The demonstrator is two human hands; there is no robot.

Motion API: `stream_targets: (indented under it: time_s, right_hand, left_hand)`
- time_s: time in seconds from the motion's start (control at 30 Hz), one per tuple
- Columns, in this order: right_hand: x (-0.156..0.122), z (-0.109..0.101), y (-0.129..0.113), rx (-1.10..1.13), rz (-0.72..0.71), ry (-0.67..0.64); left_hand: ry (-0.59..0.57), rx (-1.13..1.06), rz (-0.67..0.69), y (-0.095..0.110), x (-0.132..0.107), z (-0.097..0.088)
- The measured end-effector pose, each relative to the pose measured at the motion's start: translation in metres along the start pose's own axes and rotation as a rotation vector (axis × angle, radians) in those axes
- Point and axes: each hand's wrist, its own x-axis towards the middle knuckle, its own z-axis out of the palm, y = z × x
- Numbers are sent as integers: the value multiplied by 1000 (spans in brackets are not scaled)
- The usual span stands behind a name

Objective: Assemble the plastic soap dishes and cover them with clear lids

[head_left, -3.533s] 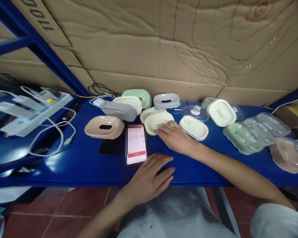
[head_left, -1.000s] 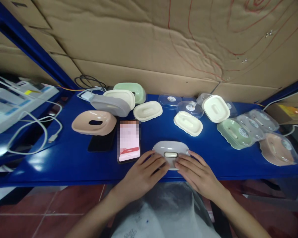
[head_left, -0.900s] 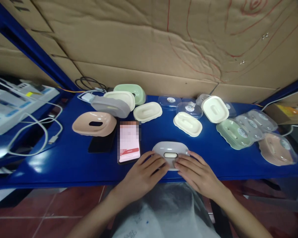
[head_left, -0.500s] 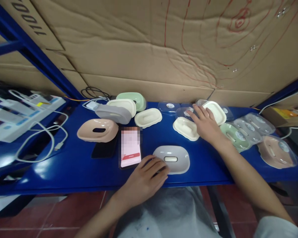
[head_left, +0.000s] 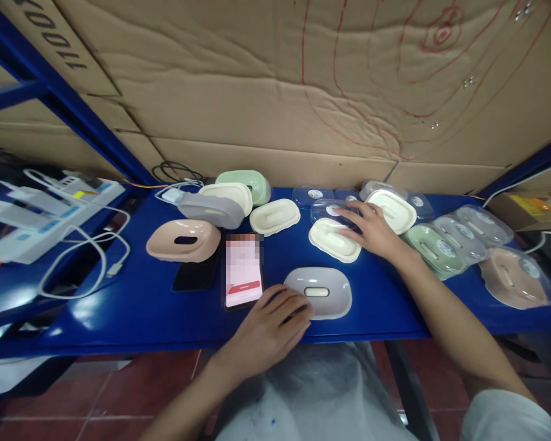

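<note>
My left hand (head_left: 275, 321) has its fingers curled at the left edge of a grey oval soap-dish-like shell (head_left: 337, 300). The shell lies on the table with a cream bar showing through its middle slot. My right hand (head_left: 370, 229) grips the right edge of a clear plastic lid (head_left: 321, 211) with a round label, thumb on the near side. Just under that hand lies a cream oval insert (head_left: 333, 242) with a raised middle. Another cream piece (head_left: 397, 211) lies behind the right wrist.
A lit phone (head_left: 242, 282), a pink shell (head_left: 183, 242), a grey shell (head_left: 211, 211), a green shell (head_left: 252, 184) and a cream insert (head_left: 275, 217) lie to the left. Lidded green (head_left: 434, 251) and pink dishes (head_left: 514, 278) stand right. A power strip (head_left: 50, 214) with cables is far left.
My right hand has moved a little left and nearer, and the clear lid has shifted left with it. The cream insert beneath has also slid left. My left hand stays at the grey shell.
</note>
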Motion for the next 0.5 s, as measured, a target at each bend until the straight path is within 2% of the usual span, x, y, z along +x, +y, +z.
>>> stream_targets:
  time_s: [0.27,0.5]
  right_hand:
    - [-2,-8,-19,265,3,93]
    - [-5,-4,-31,252,-56,3]
  left_hand:
    - [85,-61,-6,-4,-6,1]
    - [71,-43,-9,-2,-3,-1]
